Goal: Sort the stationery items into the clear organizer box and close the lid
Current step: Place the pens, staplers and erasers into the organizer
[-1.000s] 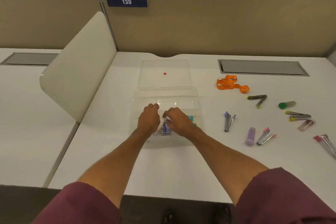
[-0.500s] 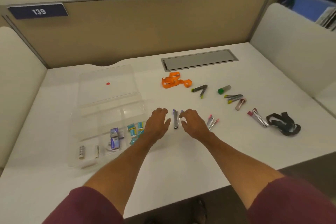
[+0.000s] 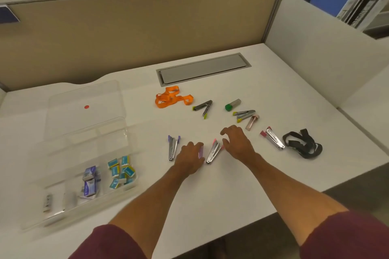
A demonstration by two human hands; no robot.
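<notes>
The clear organizer box (image 3: 128,143) sits at the left with its lid (image 3: 84,111) open behind it. Teal staple boxes (image 3: 121,169) and purple staple boxes (image 3: 89,183) lie in its near compartments. My left hand (image 3: 189,159) is curled down over a lilac case (image 3: 201,152) that lies on the table. My right hand (image 3: 237,143) hovers with fingers spread just right of a pink-tipped stapler (image 3: 213,152). A purple-tipped stapler (image 3: 172,147) lies left of my left hand.
Farther back lie an orange lanyard (image 3: 170,98), two yellow-tipped staplers (image 3: 204,107) (image 3: 244,114), a green-capped case (image 3: 232,104) and a pinkish case (image 3: 252,122). At the right are a red-tipped stapler (image 3: 272,137) and a black strap (image 3: 303,145). A grey cable hatch (image 3: 202,68) lies behind.
Both hands left the organizer box and moved right, past the purple-tipped stapler, to the lilac case and pink-tipped stapler. The view swung right with them.
</notes>
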